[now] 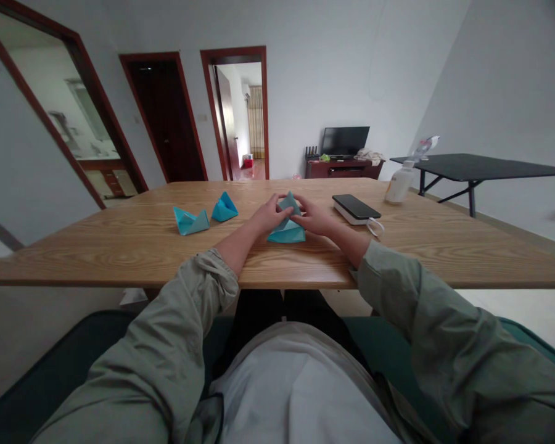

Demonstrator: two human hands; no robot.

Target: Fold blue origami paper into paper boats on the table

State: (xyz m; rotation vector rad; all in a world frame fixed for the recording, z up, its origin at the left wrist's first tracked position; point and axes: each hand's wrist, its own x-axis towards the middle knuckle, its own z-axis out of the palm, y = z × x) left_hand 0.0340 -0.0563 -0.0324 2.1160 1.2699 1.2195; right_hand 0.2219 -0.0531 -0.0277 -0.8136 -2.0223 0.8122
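Fingers (284, 214) hold folded blue paper (287, 232) between them.

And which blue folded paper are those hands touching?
The rightmost paper, between the left hand and right hand; the leftmost paper and middle paper sit untouched on the table.

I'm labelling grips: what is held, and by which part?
The folded blue paper, by its raised upper part, between the left hand and right hand.

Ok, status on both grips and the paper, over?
Left grip, right grip: both holding folded blue paper. Black-topped white box off right, out of the way.
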